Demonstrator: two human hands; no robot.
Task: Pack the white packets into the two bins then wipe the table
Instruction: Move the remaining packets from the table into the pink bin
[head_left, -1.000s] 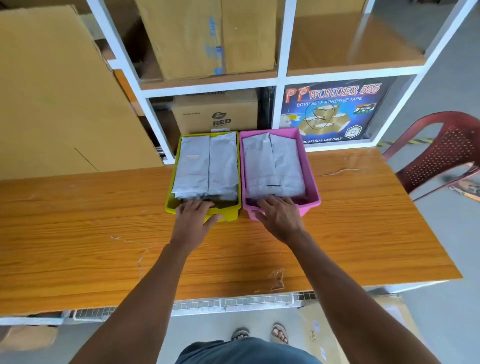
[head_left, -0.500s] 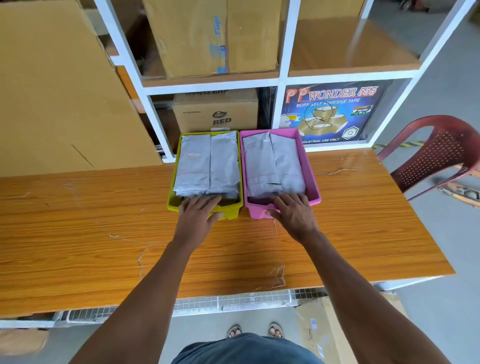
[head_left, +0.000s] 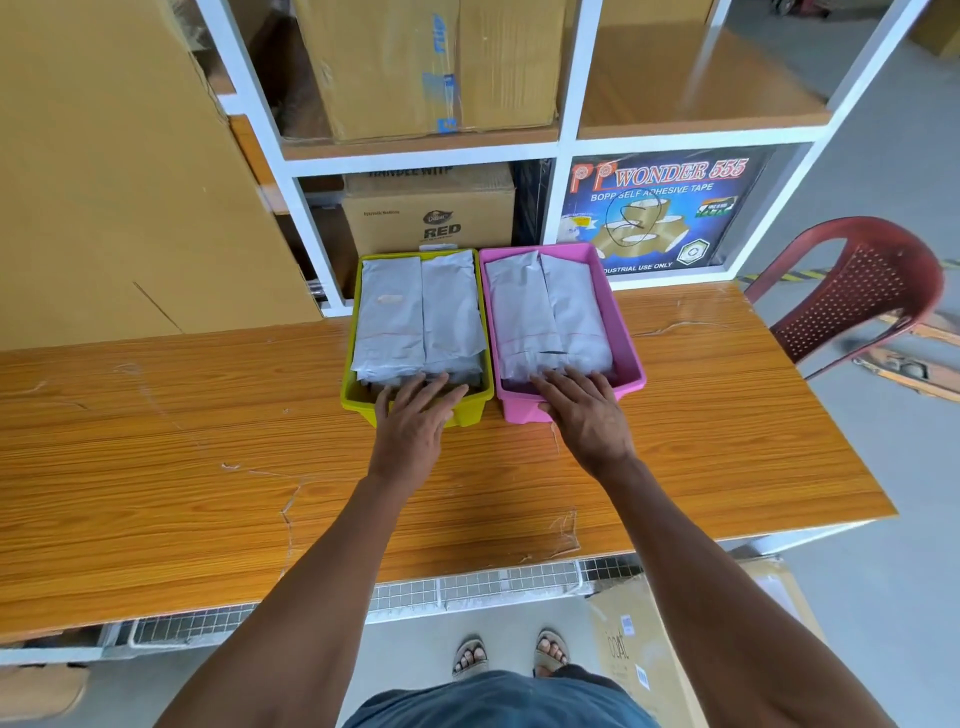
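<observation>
Right hand (head_left: 584, 415) shifts rightward along near rim of pink plastic bin (head_left: 626, 332); left hand (head_left: 415, 418) stays on yellow plastic bin (head_left: 358, 332). Both hands flat, fingers straight, gripping nothing. White plastic packets (head_left: 421, 317) fill both bins; orange wood-grain worktop (head_left: 182, 467) bare of packets. Packing looks done; wiping remains.

Wood-grain worktop (head_left: 156, 467) | white shelving (head_left: 566, 150) holding cardboard boxes (head_left: 426, 67) | red plastic chair (head_left: 852, 291) right | grey floor (head_left: 883, 597)
</observation>
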